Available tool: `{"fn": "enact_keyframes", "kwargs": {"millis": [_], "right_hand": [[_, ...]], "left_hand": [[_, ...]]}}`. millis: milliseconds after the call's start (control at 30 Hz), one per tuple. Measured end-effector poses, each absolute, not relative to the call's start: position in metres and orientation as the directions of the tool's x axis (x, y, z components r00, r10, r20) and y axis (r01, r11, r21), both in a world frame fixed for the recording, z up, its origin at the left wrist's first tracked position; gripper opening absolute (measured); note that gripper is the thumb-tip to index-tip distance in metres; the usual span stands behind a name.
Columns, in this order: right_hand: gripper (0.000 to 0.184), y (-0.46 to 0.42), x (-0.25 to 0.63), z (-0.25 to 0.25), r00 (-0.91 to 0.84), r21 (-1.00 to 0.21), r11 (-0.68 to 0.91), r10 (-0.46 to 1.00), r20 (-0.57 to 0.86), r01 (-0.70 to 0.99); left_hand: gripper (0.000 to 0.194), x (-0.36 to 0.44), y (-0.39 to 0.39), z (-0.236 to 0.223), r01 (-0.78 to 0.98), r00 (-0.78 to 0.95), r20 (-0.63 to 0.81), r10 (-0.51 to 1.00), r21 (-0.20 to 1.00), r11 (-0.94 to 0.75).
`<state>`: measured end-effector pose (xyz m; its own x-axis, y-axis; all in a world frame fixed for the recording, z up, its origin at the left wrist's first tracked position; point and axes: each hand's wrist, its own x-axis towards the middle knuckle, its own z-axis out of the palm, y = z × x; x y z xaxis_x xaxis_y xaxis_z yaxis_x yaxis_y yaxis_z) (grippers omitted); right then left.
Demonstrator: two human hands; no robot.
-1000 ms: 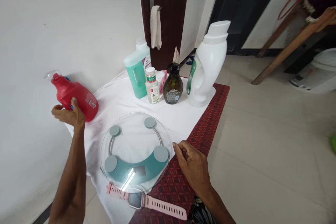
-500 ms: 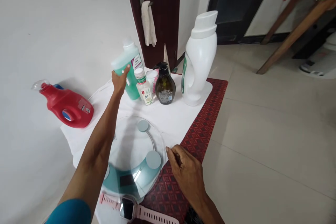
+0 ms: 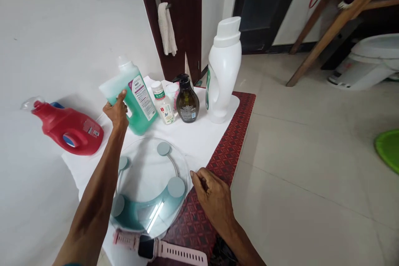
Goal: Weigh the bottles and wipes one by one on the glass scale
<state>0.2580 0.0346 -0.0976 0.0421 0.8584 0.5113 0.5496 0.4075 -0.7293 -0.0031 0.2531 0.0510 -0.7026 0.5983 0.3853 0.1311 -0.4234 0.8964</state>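
My left hand grips the handle of a translucent jug of green liquid, which tilts a little to the left over the white cloth. Its label faces me. My right hand is closed, fingers curled in, beside the round glass scale; whether anything is inside it is hidden. The scale lies flat in front of me, with grey round pads and a teal band. A pink-strapped smartwatch rests at the scale's near edge.
Right of the jug stand a small white-capped bottle, a dark pump bottle and a tall white detergent bottle. A red detergent bottle leans at the left by the wall. The red patterned table edge borders the tiled floor.
My left hand has brought the green jug left and nearer, away from the small white-capped bottle. The view has shifted slightly to the right. My right hand keeps its closed shape.
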Motion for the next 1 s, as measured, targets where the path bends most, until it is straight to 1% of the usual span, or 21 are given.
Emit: {"fn": "enact_keyframes", "kwargs": {"millis": [167,233,300,367,500,567,700,800,933,1000], "right_hand": [[0.042,0.035,0.258,-0.094,0.034,-0.769,0.384,0.885,0.464,0.511],[0.041,0.035,0.258,-0.093,0.034,-0.791,0.364,0.900,0.435,0.491],[0.041,0.036,0.258,-0.093,0.030,-0.805,0.345,0.912,0.409,0.483],[0.040,0.036,0.257,-0.093,0.027,-0.807,0.332,0.919,0.394,0.488],[0.039,0.037,0.256,-0.092,0.032,-0.794,0.318,0.920,0.390,0.519],[0.039,0.037,0.255,-0.092,0.026,-0.787,0.307,0.925,0.378,0.536],[0.040,0.035,0.254,-0.091,0.020,-0.776,0.285,0.934,0.357,0.562],[0.040,0.034,0.253,-0.091,0.016,-0.768,0.282,0.935,0.356,0.575],[0.037,0.033,0.253,-0.091,0.018,-0.770,0.279,0.936,0.353,0.574],[0.037,0.033,0.253,-0.090,0.023,-0.780,0.280,0.936,0.352,0.560]], "left_hand": [[0.047,-0.034,0.178,0.074,0.321,-0.645,0.564,0.516,0.813,-0.487],[0.049,-0.039,0.141,0.085,0.367,-0.613,0.602,0.512,0.791,-0.490],[0.051,-0.037,0.104,0.092,0.369,-0.612,0.588,0.529,0.804,-0.467],[0.048,-0.030,0.069,0.092,0.334,-0.639,0.541,0.546,0.835,-0.437],[0.046,-0.008,0.020,0.076,0.223,-0.714,0.431,0.551,0.887,-0.404],[0.048,0.002,0.008,0.066,0.203,-0.734,0.405,0.545,0.897,-0.392],[0.050,0.016,-0.002,0.054,0.248,-0.722,0.431,0.542,0.892,-0.378],[0.050,0.019,-0.009,0.051,0.280,-0.686,0.443,0.577,0.893,-0.353],[0.039,0.006,-0.027,0.046,0.366,-0.568,0.486,0.664,0.872,-0.326],[0.044,-0.006,-0.038,0.040,0.406,-0.537,0.522,0.662,0.848,-0.340]]}}
